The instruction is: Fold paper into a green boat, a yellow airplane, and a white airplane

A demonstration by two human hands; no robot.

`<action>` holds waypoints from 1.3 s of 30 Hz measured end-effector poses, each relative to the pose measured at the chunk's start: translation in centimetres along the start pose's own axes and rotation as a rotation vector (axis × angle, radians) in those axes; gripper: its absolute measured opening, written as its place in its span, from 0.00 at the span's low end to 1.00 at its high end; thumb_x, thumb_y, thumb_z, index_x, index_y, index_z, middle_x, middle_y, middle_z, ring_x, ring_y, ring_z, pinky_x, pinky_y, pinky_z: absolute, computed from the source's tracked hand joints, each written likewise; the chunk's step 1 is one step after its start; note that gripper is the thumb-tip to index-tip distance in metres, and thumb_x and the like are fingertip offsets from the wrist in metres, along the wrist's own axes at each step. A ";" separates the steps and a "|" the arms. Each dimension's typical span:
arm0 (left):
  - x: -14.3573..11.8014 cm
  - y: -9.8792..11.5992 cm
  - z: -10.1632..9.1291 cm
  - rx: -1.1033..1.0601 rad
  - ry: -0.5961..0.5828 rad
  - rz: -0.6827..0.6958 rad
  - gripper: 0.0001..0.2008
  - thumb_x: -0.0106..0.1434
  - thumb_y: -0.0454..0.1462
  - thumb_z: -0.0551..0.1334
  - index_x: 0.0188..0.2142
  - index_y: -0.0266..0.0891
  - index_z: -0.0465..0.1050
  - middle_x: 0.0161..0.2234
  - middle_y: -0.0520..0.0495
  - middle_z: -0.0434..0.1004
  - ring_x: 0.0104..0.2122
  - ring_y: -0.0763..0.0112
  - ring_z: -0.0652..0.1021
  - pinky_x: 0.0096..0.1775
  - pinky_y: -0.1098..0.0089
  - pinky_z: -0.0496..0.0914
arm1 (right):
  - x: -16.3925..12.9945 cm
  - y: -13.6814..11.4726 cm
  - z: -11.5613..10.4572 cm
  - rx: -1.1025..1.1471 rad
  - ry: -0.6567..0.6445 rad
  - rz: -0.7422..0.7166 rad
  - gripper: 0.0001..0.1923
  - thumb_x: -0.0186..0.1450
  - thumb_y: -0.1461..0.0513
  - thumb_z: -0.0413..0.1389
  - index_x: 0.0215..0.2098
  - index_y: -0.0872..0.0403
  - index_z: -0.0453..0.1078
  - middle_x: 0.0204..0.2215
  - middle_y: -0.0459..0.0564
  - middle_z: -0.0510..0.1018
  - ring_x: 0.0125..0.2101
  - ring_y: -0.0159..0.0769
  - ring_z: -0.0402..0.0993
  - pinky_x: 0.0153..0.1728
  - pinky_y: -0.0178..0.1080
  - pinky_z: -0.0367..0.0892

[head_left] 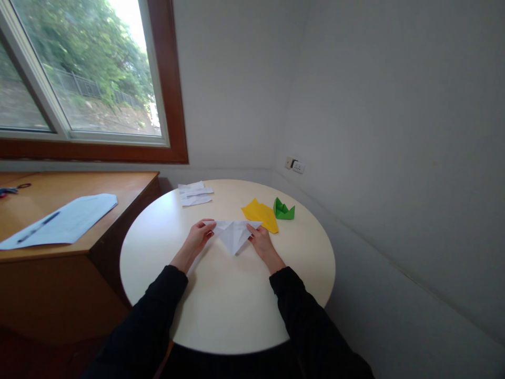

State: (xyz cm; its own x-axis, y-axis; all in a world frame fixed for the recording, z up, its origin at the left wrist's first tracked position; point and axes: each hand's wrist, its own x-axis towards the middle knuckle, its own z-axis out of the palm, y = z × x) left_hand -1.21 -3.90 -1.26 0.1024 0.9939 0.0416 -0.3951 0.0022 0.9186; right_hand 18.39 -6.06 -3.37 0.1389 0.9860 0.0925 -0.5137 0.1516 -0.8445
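Note:
A folded white paper point(233, 238), shaped like a triangle with its point toward me, is held just over the round table. My left hand point(200, 234) pinches its left corner between thumb and fingers. At the right corner, my right hand point(260, 238) grips it the same way, thumb on top. Creases show across the middle of the sheet. Just beyond my right hand lies a folded yellow paper point(261, 213). A green folded paper boat point(283, 209) stands beside the yellow one, farther right.
White folded papers point(194, 193) lie at the far left of the round table point(232, 310). On the wooden desk point(130, 192) to the left are white sheets point(84, 210), a pen point(38, 227) and scissors point(16, 188). Walls stand behind and right, with a socket point(298, 167).

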 end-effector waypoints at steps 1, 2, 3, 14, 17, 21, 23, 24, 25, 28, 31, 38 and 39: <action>0.0 0.0 0.0 0.004 0.000 0.004 0.16 0.38 0.39 0.71 0.26 0.35 0.71 0.23 0.51 0.71 0.24 0.74 0.72 0.30 0.71 0.66 | 0.0 0.0 0.0 0.006 0.004 -0.001 0.14 0.44 0.59 0.66 0.27 0.55 0.71 0.28 0.48 0.79 0.31 0.35 0.75 0.36 0.38 0.68; 0.0 0.0 0.0 0.010 0.001 0.010 0.16 0.38 0.39 0.71 0.26 0.35 0.71 0.22 0.51 0.71 0.24 0.74 0.72 0.29 0.71 0.66 | 0.0 0.0 0.1 0.011 0.008 -0.001 0.14 0.44 0.59 0.66 0.27 0.55 0.71 0.28 0.47 0.79 0.31 0.35 0.75 0.36 0.38 0.68; 0.0 0.0 0.0 0.017 0.004 0.017 0.16 0.38 0.39 0.71 0.26 0.35 0.71 0.22 0.51 0.71 0.24 0.74 0.72 0.29 0.71 0.66 | 0.1 0.0 0.1 0.015 0.011 -0.001 0.14 0.44 0.59 0.66 0.27 0.55 0.71 0.28 0.47 0.79 0.31 0.35 0.75 0.36 0.38 0.68; -0.3 -0.1 0.2 0.232 0.063 0.135 0.29 0.46 0.42 0.68 0.48 0.42 0.65 0.45 0.40 0.69 0.45 0.60 0.72 0.43 0.62 0.67 | 0.5 0.3 -0.5 0.024 0.115 -0.011 0.13 0.46 0.61 0.64 0.29 0.55 0.70 0.28 0.48 0.79 0.30 0.37 0.75 0.32 0.39 0.69; -0.7 0.0 0.2 0.391 -0.008 0.217 0.37 0.45 0.43 0.70 0.54 0.48 0.61 0.58 0.39 0.56 0.57 0.51 0.60 0.54 0.52 0.57 | 0.7 0.7 -0.8 0.019 0.158 -0.021 0.13 0.46 0.61 0.63 0.30 0.54 0.69 0.28 0.48 0.79 0.30 0.38 0.75 0.30 0.39 0.70; -1.2 -0.6 0.2 0.868 -0.227 0.421 0.44 0.43 0.47 0.71 0.58 0.49 0.56 0.63 0.39 0.41 0.63 0.45 0.40 0.57 0.46 0.46 | 0.7 1.0 -0.8 0.009 0.203 -0.039 0.13 0.47 0.61 0.62 0.31 0.53 0.67 0.29 0.49 0.79 0.30 0.38 0.75 0.29 0.39 0.70; -1.6 -1.1 0.4 1.017 -0.297 0.459 0.41 0.46 0.49 0.69 0.58 0.49 0.56 0.64 0.38 0.36 0.62 0.42 0.39 0.57 0.44 0.45 | 0.7 1.0 -0.8 0.004 0.216 -0.045 0.14 0.48 0.61 0.61 0.32 0.53 0.67 0.30 0.48 0.79 0.30 0.37 0.75 0.29 0.39 0.70; -1.8 -1.4 0.6 1.071 -0.312 0.478 0.39 0.49 0.49 0.67 0.58 0.49 0.57 0.64 0.38 0.36 0.62 0.42 0.40 0.57 0.43 0.44 | 0.7 1.0 -0.8 0.001 0.220 -0.045 0.14 0.48 0.61 0.61 0.33 0.53 0.66 0.31 0.48 0.78 0.30 0.37 0.75 0.28 0.38 0.70; -1.9 -1.6 0.8 1.114 -0.322 0.497 0.36 0.52 0.49 0.65 0.58 0.49 0.57 0.63 0.38 0.37 0.62 0.42 0.42 0.57 0.43 0.44 | 0.7 1.0 -0.8 -0.002 0.222 -0.044 0.14 0.48 0.61 0.61 0.33 0.53 0.66 0.31 0.48 0.78 0.30 0.36 0.75 0.28 0.38 0.70; -2.4 -1.8 1.4 1.188 -0.352 0.561 0.31 0.56 0.47 0.62 0.58 0.50 0.57 0.63 0.38 0.41 0.62 0.43 0.45 0.57 0.42 0.42 | 0.7 1.0 -0.9 -0.011 0.223 -0.041 0.16 0.48 0.62 0.60 0.35 0.52 0.65 0.29 0.46 0.77 0.28 0.35 0.74 0.27 0.38 0.70; -2.6 -2.0 1.7 1.191 -0.392 0.577 0.32 0.55 0.47 0.63 0.58 0.50 0.57 0.63 0.39 0.43 0.61 0.44 0.48 0.57 0.42 0.44 | 0.7 1.1 -1.0 -0.016 0.221 -0.040 0.18 0.48 0.62 0.60 0.37 0.51 0.64 0.28 0.45 0.76 0.27 0.34 0.74 0.26 0.37 0.69; -2.0 -3.3 1.6 0.927 -0.345 0.510 0.24 0.58 0.42 0.60 0.55 0.46 0.64 0.58 0.38 0.58 0.58 0.53 0.59 0.57 0.51 0.53 | 0.5 1.1 -0.8 -0.050 0.185 -0.011 0.18 0.49 0.61 0.59 0.38 0.50 0.64 0.29 0.45 0.76 0.26 0.34 0.73 0.24 0.35 0.68; -2.0 -3.4 1.6 0.897 -0.337 0.495 0.23 0.58 0.42 0.60 0.54 0.44 0.65 0.58 0.38 0.60 0.57 0.53 0.61 0.57 0.52 0.53 | 0.4 1.1 -0.7 -0.054 0.176 -0.006 0.18 0.50 0.61 0.59 0.39 0.50 0.64 0.29 0.45 0.76 0.26 0.34 0.73 0.24 0.35 0.68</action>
State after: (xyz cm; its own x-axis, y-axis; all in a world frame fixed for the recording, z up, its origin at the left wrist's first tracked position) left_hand 1.35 -6.05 -3.81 0.4156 0.7801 0.4676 0.3373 -0.6097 0.7173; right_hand 18.50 -5.55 -4.67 0.2906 0.9568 0.0080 -0.4664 0.1489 -0.8719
